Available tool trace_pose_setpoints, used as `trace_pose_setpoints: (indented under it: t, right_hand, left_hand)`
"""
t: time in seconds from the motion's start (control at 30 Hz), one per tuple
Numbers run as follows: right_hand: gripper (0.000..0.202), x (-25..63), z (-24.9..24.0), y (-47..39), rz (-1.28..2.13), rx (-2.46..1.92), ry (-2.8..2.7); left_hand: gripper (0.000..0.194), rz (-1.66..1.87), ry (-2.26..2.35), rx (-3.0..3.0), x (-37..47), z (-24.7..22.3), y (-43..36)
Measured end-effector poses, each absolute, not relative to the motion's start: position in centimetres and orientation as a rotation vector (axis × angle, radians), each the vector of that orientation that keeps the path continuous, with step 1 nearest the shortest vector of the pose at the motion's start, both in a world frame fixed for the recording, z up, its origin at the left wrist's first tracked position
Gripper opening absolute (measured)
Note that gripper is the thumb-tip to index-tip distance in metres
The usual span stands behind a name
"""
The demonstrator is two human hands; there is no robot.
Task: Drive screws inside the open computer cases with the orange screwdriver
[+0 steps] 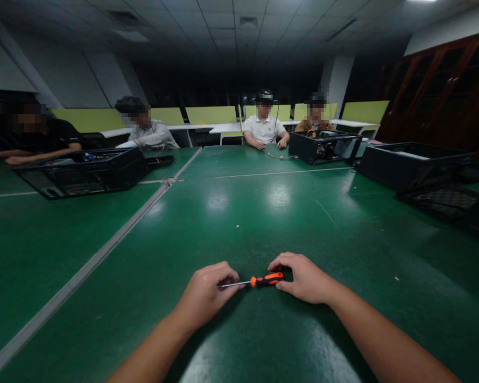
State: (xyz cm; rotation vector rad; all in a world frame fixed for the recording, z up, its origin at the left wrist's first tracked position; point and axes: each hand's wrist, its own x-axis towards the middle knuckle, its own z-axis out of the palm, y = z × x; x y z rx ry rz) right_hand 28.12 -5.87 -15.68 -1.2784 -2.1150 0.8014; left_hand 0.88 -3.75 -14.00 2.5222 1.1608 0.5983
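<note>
Left hand (207, 290) and right hand (308, 277) in a pinch on screwdriver (266, 279), grey table seam (104, 250) well apart leftward

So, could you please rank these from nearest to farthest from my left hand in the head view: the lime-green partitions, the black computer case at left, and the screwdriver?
From your left hand:
1. Screwdriver: its shaft lies between your thumb and fingers.
2. Black computer case: farther along the table, on the left.
3. Lime-green partitions: at the back.
</note>
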Motion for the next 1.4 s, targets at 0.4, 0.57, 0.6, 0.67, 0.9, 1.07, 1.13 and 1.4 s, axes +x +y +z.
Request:
trace_pose_setpoints:
  t: [0.4,0.57,0.6,0.67,0.9,1.07,1.13,1.4]
  right_hand:
    - [0.031,28.08,-15.57,-5.98,0.813,-1.272,-2.111]
    - [0.033,28.06,-15.53,-5.95,0.809,-1.277,-2.112]
    - [0.033,28.06,-15.51,-5.96,0.806,-1.279,-2.113]
    - [0.032,28.06,-15.50,-5.98,0.805,-1.278,-2.117]
    - [0.033,28.10,-15.53,-5.92,0.803,-1.272,-2.121]
    - [0.033,28.12,-15.59,-5.94,0.812,-1.269,-2.122]
    - [0.034,28.11,-15.66,-5.94,0.813,-1.272,-2.119]
    - [0.034,28.14,-15.58,-5.94,0.825,-1.267,-2.110]
  left_hand:
    - [0.039,0.395,1.316,2.501,1.14,-14.25,-3.65]
    - [0.022,0.482,1.212,2.457,1.02,-14.15,-3.59]
    - [0.022,0.476,1.206,2.463,1.05,-14.11,-3.62]
    - [0.024,0.446,1.219,2.482,1.14,-14.07,-3.71]
    - [0.036,0.380,1.305,2.449,1.31,-14.30,-3.76]
    - [0.022,0.428,1.281,2.406,1.20,-14.06,-3.73]
    - [0.028,0.386,1.308,2.438,1.24,-13.97,-3.80]
    - [0.030,0.396,1.301,2.434,1.30,-13.87,-3.77]
